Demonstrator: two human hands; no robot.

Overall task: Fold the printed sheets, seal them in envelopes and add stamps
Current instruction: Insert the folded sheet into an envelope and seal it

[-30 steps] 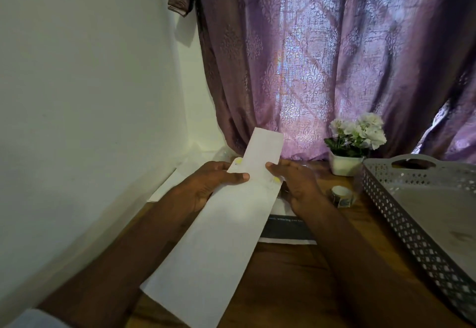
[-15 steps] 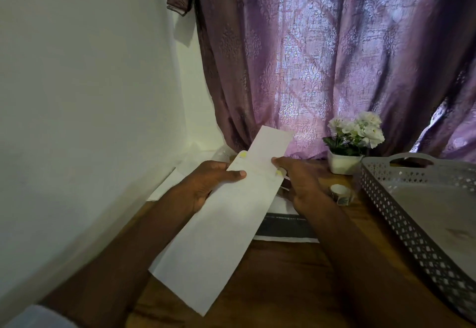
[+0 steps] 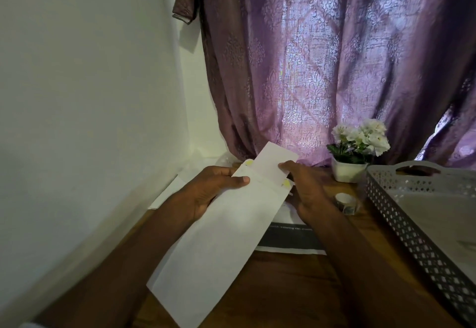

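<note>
While both forearms reach in from the near edge, the head view holds one long white envelope (image 3: 221, 235), one folded sheet (image 3: 274, 164) sticking out of its far mouth, and two hands on them. The envelope is a flat, smooth paper rectangle, held slanted above the wooden table (image 3: 296, 289), its near corner low at the left and its open end up by the curtain. The left hand (image 3: 206, 193) grips the envelope's left edge near the opening, thumb laid flat across the front face and the other fingers curled behind it. The right hand (image 3: 306, 188) is at the right side of the opening, thumb and fingertips pinching the sheet's right edge where it enters the envelope; pale yellow marks show at both corners of the mouth. One printed paper (image 3: 288, 240) with a dark band lies flat on the table beneath the hands, partly covered by the envelope. One small roll of patterned tape (image 3: 346, 202) sits just right of the right hand. One white pot of pale flowers (image 3: 358, 152) stands at the far edge, before a purple embossed curtain (image 3: 322, 65). One grey perforated tray (image 3: 412, 237) with a handle slot fills the right side. More white sheets (image 3: 177, 186) lie along the plain white wall at the left.
</note>
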